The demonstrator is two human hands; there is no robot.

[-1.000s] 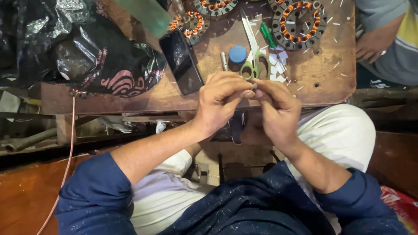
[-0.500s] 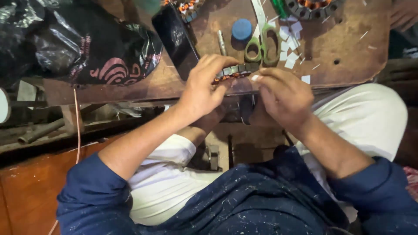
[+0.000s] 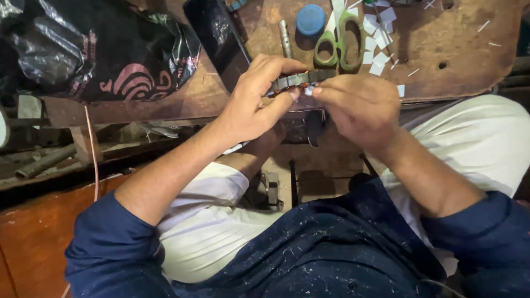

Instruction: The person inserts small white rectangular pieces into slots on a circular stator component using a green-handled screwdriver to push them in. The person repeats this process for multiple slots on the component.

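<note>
Just below the scissors (image 3: 334, 41) on the desk (image 3: 452, 60), the left hand (image 3: 251, 105) pinches a ring-shaped stator (image 3: 295, 81) while the right hand (image 3: 359, 107) seems to press a white slip into it, fingers closed; seating it likely calls for a steady push.

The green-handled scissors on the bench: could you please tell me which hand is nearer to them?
Right. The right hand lies just below the green-handled scissors; the left hand is below and further left, holding the small wound part.

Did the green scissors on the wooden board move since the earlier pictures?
No. The green scissors lie as before between the blue cap and the white paper pieces; only the camera view shifted.
</note>
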